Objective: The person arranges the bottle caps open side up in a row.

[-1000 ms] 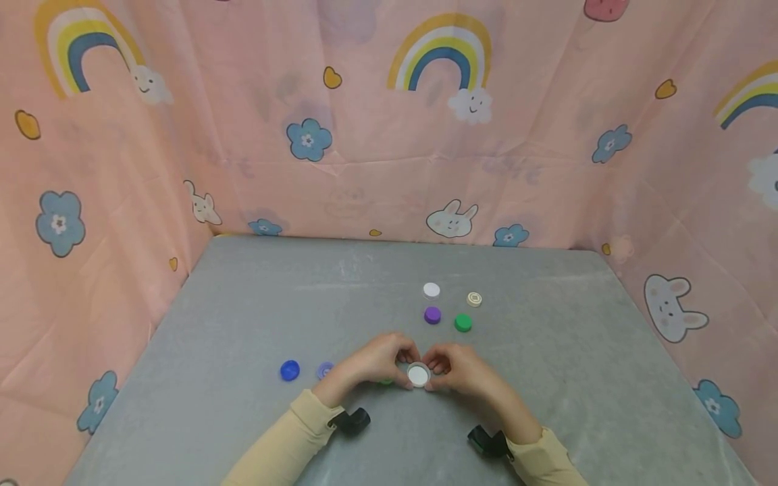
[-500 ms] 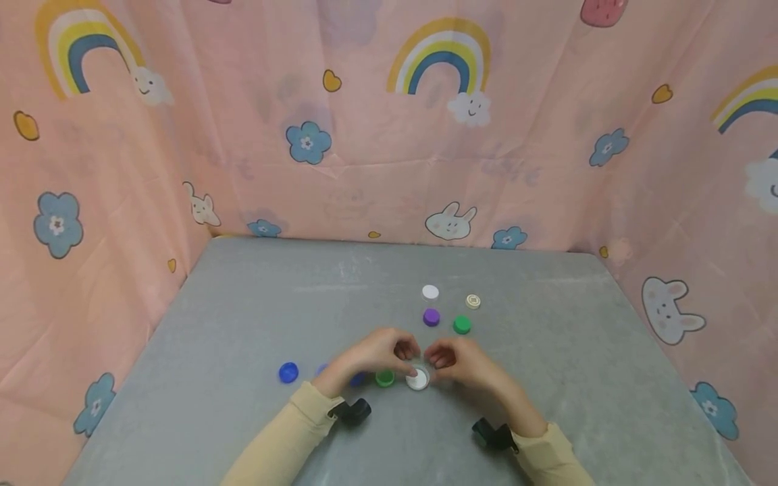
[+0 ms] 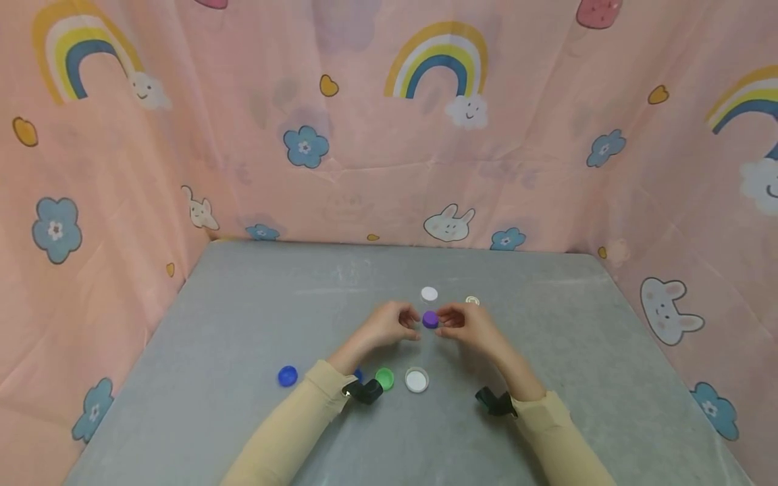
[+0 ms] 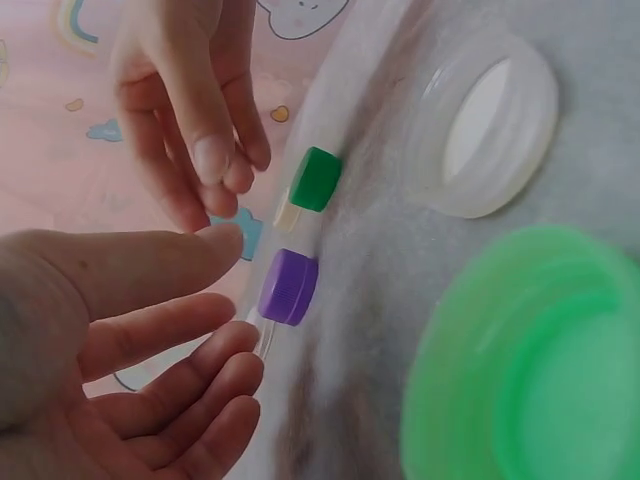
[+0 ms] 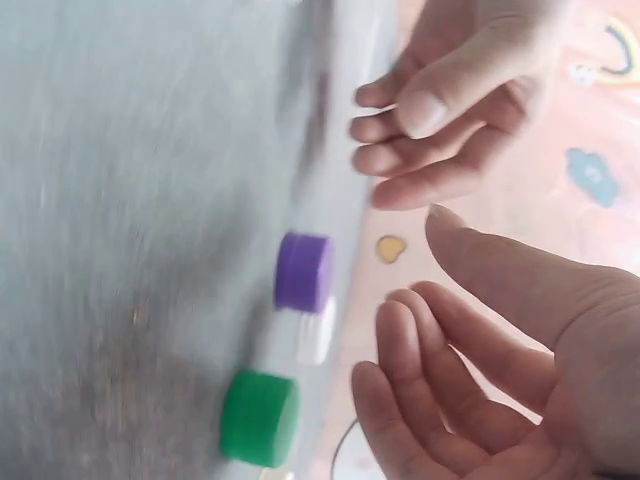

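Note:
A purple bottle cap (image 3: 430,319) sits on the grey table between the two hands. My left hand (image 3: 389,325) is on its left, with loosely bent fingers and nothing in them. To its right, my right hand (image 3: 467,322) has its fingertips right by the cap, thumb and fingers parted. Both wrist views show the purple cap (image 4: 289,287) outside the fingers of either hand. A dark green cap (image 5: 260,418) stands near it, hidden behind the right hand in the head view.
Behind the purple cap lie a white cap (image 3: 429,294) and a cream disc (image 3: 472,301). Nearer the body are a white cap with a clear rim (image 3: 417,380), a light green cap (image 3: 384,379) and a blue cap (image 3: 288,376). The left arm partly covers another blue cap (image 3: 357,375).
Both hands have left the white clear-rimmed cap and moved away from the body to the purple cap. The white clear-rimmed cap now lies uncovered beside the light green one.

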The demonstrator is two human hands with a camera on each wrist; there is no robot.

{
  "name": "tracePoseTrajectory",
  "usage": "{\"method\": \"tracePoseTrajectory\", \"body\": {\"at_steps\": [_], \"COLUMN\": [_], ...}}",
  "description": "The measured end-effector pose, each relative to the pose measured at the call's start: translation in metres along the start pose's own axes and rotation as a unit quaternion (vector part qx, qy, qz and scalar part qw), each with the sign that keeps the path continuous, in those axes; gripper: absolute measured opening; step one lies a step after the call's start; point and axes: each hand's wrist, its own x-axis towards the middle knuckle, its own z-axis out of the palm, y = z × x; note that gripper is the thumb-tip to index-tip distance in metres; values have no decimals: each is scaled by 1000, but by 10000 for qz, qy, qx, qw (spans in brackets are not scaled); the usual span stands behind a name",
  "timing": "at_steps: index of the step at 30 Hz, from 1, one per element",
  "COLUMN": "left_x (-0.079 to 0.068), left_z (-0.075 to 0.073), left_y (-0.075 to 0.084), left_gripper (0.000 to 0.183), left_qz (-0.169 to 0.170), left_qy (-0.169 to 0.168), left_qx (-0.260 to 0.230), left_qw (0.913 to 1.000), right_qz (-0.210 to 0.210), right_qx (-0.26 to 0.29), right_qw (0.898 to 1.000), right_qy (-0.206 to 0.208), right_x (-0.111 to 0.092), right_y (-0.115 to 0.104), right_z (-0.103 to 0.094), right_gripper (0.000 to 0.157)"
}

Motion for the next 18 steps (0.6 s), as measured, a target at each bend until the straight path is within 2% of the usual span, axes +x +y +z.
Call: {"method": "tracePoseTrajectory", "body": {"at_steps": [5, 12, 18], "left_x": [12, 27, 35], "left_z": [0, 2, 3], "left_y": [0, -4, -5], "left_gripper": [30, 29, 30], "left_qz": [-170, -475, -389], "left_qy": [40, 22, -20], "left_qx": [-73, -37, 144], "left_qw": [9998, 9989, 9991], "right_qz": [-31, -40, -226], "right_qx": [-195, -431, -560], "right_qw": [9997, 9990, 9979], "right_qy": [144, -95, -228], "right_x": [13, 23, 27], "right_y": [9, 15, 17], "right_z": [0, 2, 6], "right_gripper": [34, 36, 36]}}
